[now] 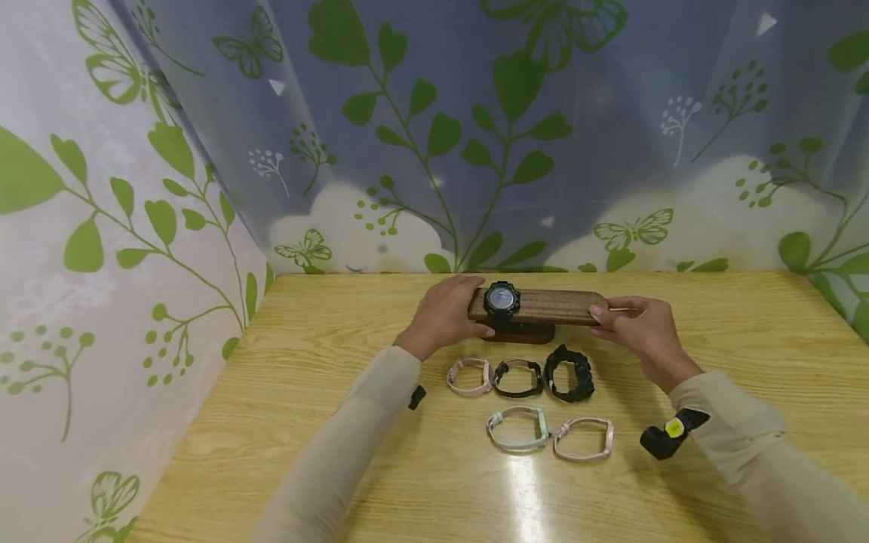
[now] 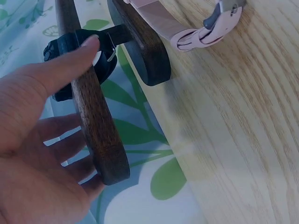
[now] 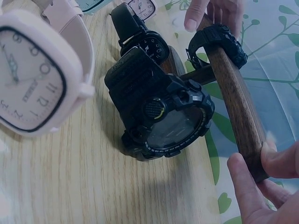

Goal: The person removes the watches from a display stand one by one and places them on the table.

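Observation:
A black digital watch (image 1: 502, 299) is strapped around the left part of the wooden crossbar of a watch stand (image 1: 560, 305). My left hand (image 1: 444, 315) is around the bar's left end, right beside the watch. Its thumb and fingers lie fairly straight on either side of the bar; in the left wrist view the thumb overlaps the watch (image 2: 63, 46). At the other end, my right hand (image 1: 645, 332) pinches the bar between thumb and fingers. The stand's dark base (image 1: 523, 333) is partly hidden under the bar.
On the wooden table in front of the stand lie several watches: a pink one (image 1: 470, 377), a slim black one (image 1: 518, 378) and a chunky black one (image 1: 569, 375). Nearer are a mint watch (image 1: 517, 428) and another pink watch (image 1: 584, 439). A leaf-patterned curtain (image 1: 434, 151) hangs behind.

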{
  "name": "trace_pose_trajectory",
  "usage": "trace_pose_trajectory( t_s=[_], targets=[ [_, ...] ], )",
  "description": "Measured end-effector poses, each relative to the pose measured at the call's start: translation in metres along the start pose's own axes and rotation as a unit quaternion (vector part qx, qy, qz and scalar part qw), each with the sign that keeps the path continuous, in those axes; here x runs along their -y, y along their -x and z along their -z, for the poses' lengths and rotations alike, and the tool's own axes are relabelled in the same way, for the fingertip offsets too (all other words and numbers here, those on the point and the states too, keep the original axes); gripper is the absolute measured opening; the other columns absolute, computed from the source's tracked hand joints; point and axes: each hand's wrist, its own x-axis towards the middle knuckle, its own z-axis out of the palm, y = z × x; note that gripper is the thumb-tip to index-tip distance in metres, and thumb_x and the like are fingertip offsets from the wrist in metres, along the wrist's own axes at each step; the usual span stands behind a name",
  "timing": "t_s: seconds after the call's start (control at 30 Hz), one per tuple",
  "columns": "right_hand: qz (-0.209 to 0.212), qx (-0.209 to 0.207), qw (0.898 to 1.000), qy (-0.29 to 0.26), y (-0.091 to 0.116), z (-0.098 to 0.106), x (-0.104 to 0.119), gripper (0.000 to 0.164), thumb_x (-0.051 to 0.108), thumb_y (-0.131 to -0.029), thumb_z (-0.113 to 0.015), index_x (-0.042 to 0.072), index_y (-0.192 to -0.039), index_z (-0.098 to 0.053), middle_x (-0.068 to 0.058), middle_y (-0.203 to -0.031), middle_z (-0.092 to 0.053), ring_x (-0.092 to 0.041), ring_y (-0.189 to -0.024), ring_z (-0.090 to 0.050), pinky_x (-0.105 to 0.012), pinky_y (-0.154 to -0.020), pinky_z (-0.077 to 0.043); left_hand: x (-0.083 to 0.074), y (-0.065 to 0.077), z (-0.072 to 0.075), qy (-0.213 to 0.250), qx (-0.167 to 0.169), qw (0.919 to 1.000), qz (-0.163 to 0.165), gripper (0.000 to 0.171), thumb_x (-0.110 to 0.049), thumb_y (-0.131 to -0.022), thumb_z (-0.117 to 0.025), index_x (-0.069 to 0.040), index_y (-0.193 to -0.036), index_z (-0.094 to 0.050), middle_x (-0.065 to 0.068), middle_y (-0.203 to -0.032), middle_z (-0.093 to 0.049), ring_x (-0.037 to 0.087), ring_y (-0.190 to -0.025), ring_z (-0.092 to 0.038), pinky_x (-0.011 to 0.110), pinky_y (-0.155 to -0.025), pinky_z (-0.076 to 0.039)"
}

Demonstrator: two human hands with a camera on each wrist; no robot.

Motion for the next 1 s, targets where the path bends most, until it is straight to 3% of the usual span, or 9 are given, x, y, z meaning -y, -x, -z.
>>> trace_pose_trajectory(
  t_s=[0.2, 0.43, 0.7, 0.83, 1.0],
  targets=[
    [-0.002, -0.003, 1.000, -0.002, 0.000, 0.000, 0.000, 0.065, 0.017, -0.102, -0.064, -0.015, -0.149, -0.033, -0.011, -0.115, -0.058, -0.007, -0.089, -0.073, -0.034, -0.093, -0.057, -0.004, -0.004, -0.002, 0.012, -0.014, 0.9997, -0.018, 0.095, -0.049, -0.079, -0.085, -0.010, -0.154, -0.043, 0.009, -0.153, -0.048, 0.030, -0.142, -0.042, 0.045, -0.119, -0.034],
    [0.000, -0.002, 1.000, 0.000, 0.000, 0.000, 0.000, 0.064, 0.018, -0.102, -0.064, -0.015, -0.148, -0.034, -0.009, -0.113, -0.059, -0.008, -0.089, -0.073, -0.035, -0.093, -0.057, -0.007, -0.009, -0.006, -0.012, -0.028, 0.9986, -0.042, 0.086, -0.049, -0.080, -0.085, -0.010, -0.149, -0.051, 0.007, -0.147, -0.054, 0.031, -0.146, -0.036, 0.047, -0.120, -0.030],
    [-0.001, -0.010, 1.000, -0.002, -0.003, -0.001, 0.000, 0.063, 0.016, -0.101, -0.065, -0.015, -0.147, -0.036, -0.001, -0.103, -0.063, -0.008, -0.086, -0.073, -0.034, -0.091, -0.058, 0.003, -0.006, -0.005, 0.005, -0.046, 0.9984, -0.033, 0.081, -0.044, -0.077, -0.089, -0.011, -0.144, -0.056, 0.006, -0.143, -0.059, 0.031, -0.146, -0.037, 0.050, -0.120, -0.029],
    [-0.003, -0.010, 1.000, -0.005, -0.003, -0.001, 0.000, 0.063, 0.015, -0.101, -0.065, -0.015, -0.147, -0.036, -0.002, -0.103, -0.063, -0.009, -0.086, -0.073, -0.035, -0.092, -0.058, 0.013, -0.002, -0.003, 0.003, -0.056, 0.9979, -0.033, 0.080, -0.043, -0.076, -0.090, -0.011, -0.142, -0.058, 0.007, -0.141, -0.060, 0.030, -0.141, -0.044, 0.048, -0.118, -0.033],
    [0.000, -0.009, 1.000, -0.007, -0.002, 0.000, 0.000, 0.064, 0.015, -0.101, -0.065, -0.016, -0.147, -0.035, -0.001, -0.103, -0.063, -0.010, -0.087, -0.074, -0.036, -0.092, -0.058, 0.025, 0.005, -0.001, 0.025, -0.068, 0.9967, -0.037, 0.073, -0.038, -0.074, -0.092, -0.011, -0.135, -0.064, 0.006, -0.128, -0.068, 0.027, -0.120, -0.061, 0.044, -0.105, -0.047]
  ],
)
